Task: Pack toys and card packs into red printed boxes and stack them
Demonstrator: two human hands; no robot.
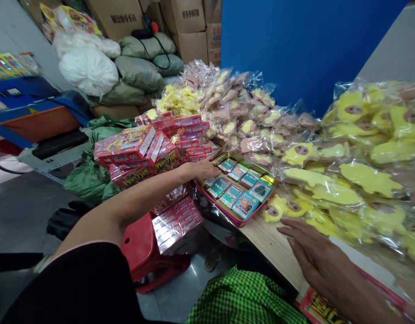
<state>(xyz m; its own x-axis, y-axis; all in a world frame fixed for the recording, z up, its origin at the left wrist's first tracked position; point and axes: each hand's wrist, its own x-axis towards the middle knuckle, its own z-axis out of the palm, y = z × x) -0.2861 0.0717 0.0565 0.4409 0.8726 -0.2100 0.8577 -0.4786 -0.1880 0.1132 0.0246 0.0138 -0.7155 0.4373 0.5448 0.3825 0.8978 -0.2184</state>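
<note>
Along the tabletop [271, 245], your outstretched left hand [204, 170], grip open, touches the tin tray [221, 208]; your right hand [324, 265], also open, sits near yellow bags [349, 189].

The head-worn camera looks forward and down toward the left hand [204, 170].

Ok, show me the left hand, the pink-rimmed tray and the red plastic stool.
Left hand [203, 170]: head view, on the back of the hand.
Pink-rimmed tray [218, 203]: head view, on the near rim.
Red plastic stool [140, 243]: head view, on its visible red side.
</note>
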